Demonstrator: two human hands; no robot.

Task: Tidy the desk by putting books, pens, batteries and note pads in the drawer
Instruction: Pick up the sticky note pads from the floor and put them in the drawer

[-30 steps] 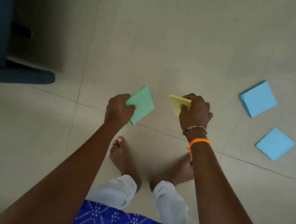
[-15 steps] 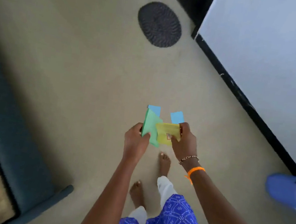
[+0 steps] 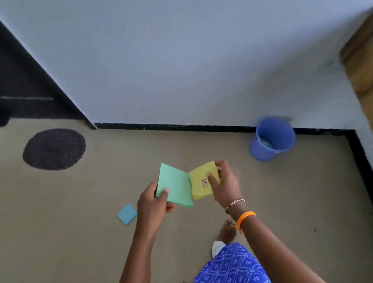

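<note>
The left hand (image 3: 152, 204) grips the green note pad (image 3: 175, 185) at its lower corner, fingers clamped on it. The right hand (image 3: 223, 184) pinches the yellow note pad (image 3: 200, 182), whose edge now tucks behind the green one; a second ago they were held apart. One blue note pad (image 3: 127, 214) lies on the floor (image 3: 52, 218) just left of the left hand, where two lay before. A blue bucket (image 3: 272, 139) has come into view.
</note>
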